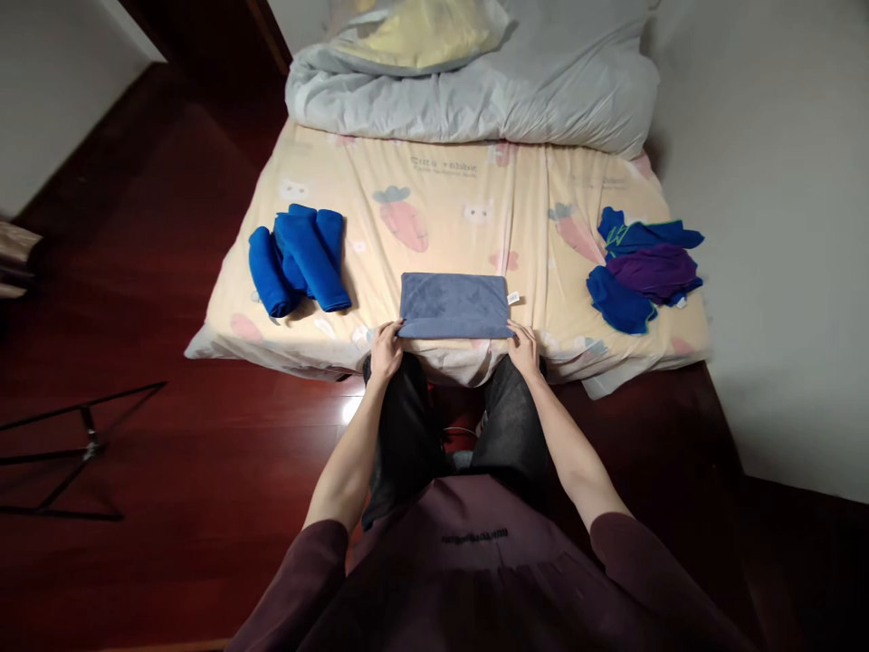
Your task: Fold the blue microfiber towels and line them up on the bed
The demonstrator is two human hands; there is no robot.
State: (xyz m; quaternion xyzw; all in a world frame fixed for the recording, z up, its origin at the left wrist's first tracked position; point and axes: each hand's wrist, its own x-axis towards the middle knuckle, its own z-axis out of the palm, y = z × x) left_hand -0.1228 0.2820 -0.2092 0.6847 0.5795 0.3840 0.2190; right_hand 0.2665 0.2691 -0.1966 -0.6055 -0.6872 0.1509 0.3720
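A grey-blue towel (453, 301) lies flat as a folded rectangle at the near edge of the bed, its white tag sticking out on the right side. My left hand (386, 351) pinches its near left corner between thumb and fingers. At the near right corner, my right hand (524, 349) grips the cloth the same way. Several blue rolled cloths (309, 258) rest in a pile to the left. To the right is a crumpled heap of blue cloths (621, 299) with a purple cloth (653, 273) among them.
The bed (434, 195) has a cream sheet printed with carrots and rabbits. A grey quilt (475, 109) is bunched at the far end under a yellow pillow (427, 36). A black metal stand (88, 444) is on the dark red floor at left. A wall (774, 226) rises at right.
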